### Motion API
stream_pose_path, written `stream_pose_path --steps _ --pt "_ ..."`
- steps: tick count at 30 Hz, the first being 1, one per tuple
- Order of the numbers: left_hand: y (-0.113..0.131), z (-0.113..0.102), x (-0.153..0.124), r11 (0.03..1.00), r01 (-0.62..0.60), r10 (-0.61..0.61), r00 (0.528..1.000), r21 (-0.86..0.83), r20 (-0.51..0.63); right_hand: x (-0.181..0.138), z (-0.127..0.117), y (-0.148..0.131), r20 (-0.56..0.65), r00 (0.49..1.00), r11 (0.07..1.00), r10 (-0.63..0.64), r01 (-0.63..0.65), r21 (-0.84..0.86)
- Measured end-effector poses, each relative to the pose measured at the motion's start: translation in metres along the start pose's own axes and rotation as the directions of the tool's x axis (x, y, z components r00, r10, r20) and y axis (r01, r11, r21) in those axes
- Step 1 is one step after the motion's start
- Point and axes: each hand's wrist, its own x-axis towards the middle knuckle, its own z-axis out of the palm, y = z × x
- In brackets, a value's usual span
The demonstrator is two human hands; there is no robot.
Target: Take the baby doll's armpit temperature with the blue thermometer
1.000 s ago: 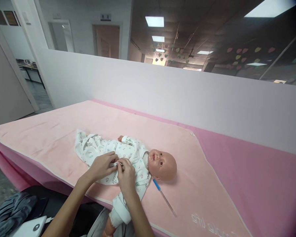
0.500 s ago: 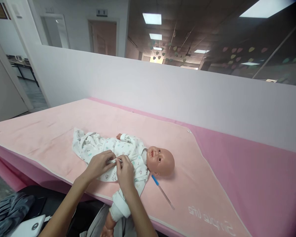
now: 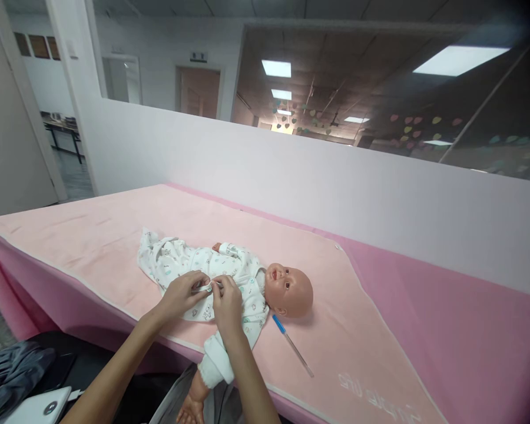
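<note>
A baby doll [image 3: 289,290] lies on its back, head to the right, dressed in a white printed baby romper [image 3: 176,254]. At the front of the romper, my left hand [image 3: 188,292] pinches the fabric edge between thumb and fingers. My right hand [image 3: 227,299] pinches the same edge just beside it, the fingertips of both hands almost touching. A small greenish snap shows between them. The doll's near arm, its sleeve cuff [image 3: 216,359] turned back, hangs over the table edge below my right wrist.
Near the doll's head lies a pen with a blue cap [image 3: 292,344]. A pale pink mat [image 3: 357,330] covers the table over a darker pink cloth [image 3: 477,312]. A white partition [image 3: 291,171] stands behind. At lower left are a white device [image 3: 42,406] and dark cloth [image 3: 15,374].
The camera view has tilted upward and shifted slightly. Both hands keep their pinch on the romper edge, and the small snap between them now shows more clearly.
</note>
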Motion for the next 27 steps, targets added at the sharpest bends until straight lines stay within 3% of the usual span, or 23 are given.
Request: stream_pose_path --steps 4,10,12,16,19,23,27 --pt "-0.001 0.001 -0.007 0.998 -0.060 0.060 0.998 -0.018 -0.033 -0.001 0.000 -0.001 -0.007 0.999 0.999 -0.033 0.032 -0.036" --pt "0.010 -0.006 -0.014 0.991 -0.060 0.055 0.997 -0.117 -0.046 -0.003 -0.003 -0.006 -0.012 0.998 0.996 -0.058 0.057 -0.066" --pt "0.010 -0.007 -0.012 0.987 -0.067 0.051 0.993 -0.149 -0.109 -0.003 -0.003 -0.007 -0.023 0.998 0.996 -0.066 0.065 -0.061" --pt "-0.002 -0.006 -0.004 0.997 -0.064 0.047 0.954 -0.049 -0.297 -0.004 -0.003 -0.010 -0.036 0.995 0.993 -0.093 0.089 -0.083" --pt "-0.015 -0.010 0.004 0.998 -0.025 0.041 0.954 0.060 -0.296 -0.010 -0.011 -0.016 -0.066 0.990 0.987 -0.127 0.120 -0.102" --pt "-0.023 -0.018 0.008 0.977 -0.010 0.075 0.951 0.213 -0.301 -0.054 -0.037 -0.032 -0.202 0.968 0.984 -0.148 0.123 -0.129" --pt "-0.016 -0.013 0.005 0.956 -0.059 0.154 0.936 0.289 -0.317 -0.145 -0.050 -0.043 -0.340 0.929 0.986 -0.145 0.107 -0.129"
